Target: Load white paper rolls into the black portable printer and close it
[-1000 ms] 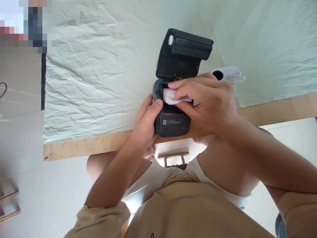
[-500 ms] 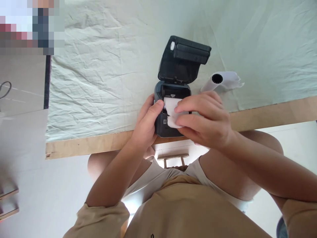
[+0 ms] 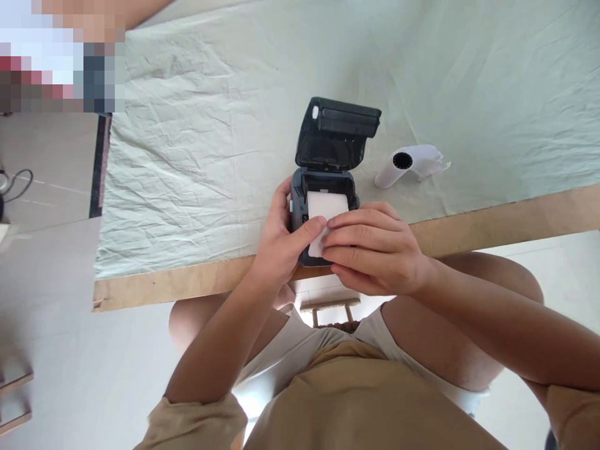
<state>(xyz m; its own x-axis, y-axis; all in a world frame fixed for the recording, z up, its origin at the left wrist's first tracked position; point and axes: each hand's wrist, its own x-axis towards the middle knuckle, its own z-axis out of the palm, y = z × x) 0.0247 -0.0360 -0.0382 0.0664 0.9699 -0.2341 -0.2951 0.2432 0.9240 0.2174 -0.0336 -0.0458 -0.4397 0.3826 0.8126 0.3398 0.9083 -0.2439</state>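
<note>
A small black receipt printer (image 3: 300,251) stands at the table's near edge with its lid (image 3: 330,149) swung up. White paper (image 3: 325,203) lies in its bay, and the loose end hangs over the front. My left hand (image 3: 281,244) is wrapped round the printer's left side, its thumb pressing on the paper. From the right, my right hand (image 3: 375,247) has its fingers together on the paper's end, close to the left thumb. Its own thumb is mostly hidden below the fingers. To the right of the printer lies a loose paper roll (image 3: 387,175) with a dark core.
Pale green cloth (image 3: 201,156) covers the table, with a wooden edge (image 3: 178,278) along the front. My knees are under that edge. A blurred-out patch and part of another person's arm (image 3: 145,9) are at the upper left. A dark cable (image 3: 23,181) lies on the left.
My left thumb has moved from the bay's rim onto the paper. The paper now lies straighter and flatter over the printer's front. My right hand has shifted slightly left and down.
</note>
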